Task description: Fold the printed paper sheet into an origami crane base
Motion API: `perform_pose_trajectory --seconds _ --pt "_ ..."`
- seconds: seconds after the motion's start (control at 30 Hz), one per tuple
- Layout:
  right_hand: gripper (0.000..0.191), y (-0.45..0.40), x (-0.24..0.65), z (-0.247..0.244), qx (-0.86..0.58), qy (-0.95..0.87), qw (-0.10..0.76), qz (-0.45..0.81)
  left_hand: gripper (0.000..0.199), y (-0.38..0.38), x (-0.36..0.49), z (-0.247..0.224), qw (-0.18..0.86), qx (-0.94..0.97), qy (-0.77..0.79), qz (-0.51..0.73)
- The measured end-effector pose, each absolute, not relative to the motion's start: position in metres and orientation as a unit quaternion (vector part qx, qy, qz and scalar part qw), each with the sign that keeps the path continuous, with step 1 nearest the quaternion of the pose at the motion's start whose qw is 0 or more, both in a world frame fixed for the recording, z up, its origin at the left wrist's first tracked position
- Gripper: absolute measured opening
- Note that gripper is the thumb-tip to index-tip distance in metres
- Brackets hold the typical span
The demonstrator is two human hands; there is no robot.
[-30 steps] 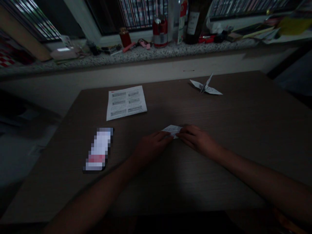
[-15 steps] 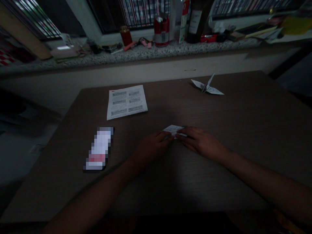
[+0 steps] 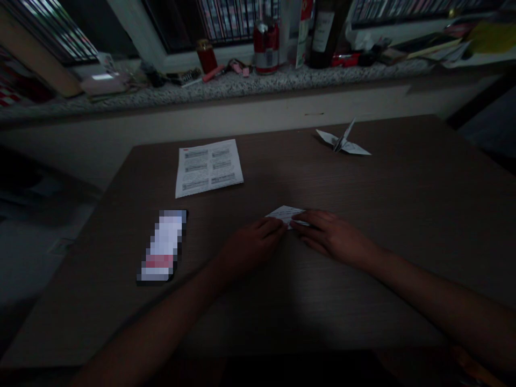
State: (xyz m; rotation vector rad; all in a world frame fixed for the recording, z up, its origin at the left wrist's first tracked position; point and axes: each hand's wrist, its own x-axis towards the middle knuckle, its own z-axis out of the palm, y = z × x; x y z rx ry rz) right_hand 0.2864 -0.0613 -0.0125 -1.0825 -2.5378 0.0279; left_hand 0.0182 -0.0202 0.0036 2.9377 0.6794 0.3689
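A small folded piece of printed paper point(image 3: 284, 213) lies on the table in front of me, pointed at its far side. My left hand point(image 3: 253, 241) is closed, its fingertips pinching the near left edge of the paper. From the other side, my right hand point(image 3: 327, 232) presses its closed fingers onto the paper's right part. The fingertips of both hands almost meet at the near edge. Part of the paper is hidden beneath the fingers.
On the brown table point(image 3: 274, 301) a printed sheet point(image 3: 209, 168) lies at the back left and a phone point(image 3: 162, 247) nearer left. A folded paper crane point(image 3: 342, 143) stands at the back right. Behind, the stone sill point(image 3: 226, 88) holds a red can point(image 3: 266, 47) and a dark bottle point(image 3: 323, 35).
The fingers of my left hand have drawn slightly together and down along the paper, uncovering more of its left side. My right hand has hardly moved.
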Motion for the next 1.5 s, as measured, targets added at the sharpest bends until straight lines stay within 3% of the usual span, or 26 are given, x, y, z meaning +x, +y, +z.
perform_pose_trajectory --seconds 1.5 --pt "0.042 -0.0665 0.2873 -0.0077 -0.402 -0.901 0.161 0.040 0.040 -0.0173 0.0116 0.0015 0.060 0.972 0.208 0.091"
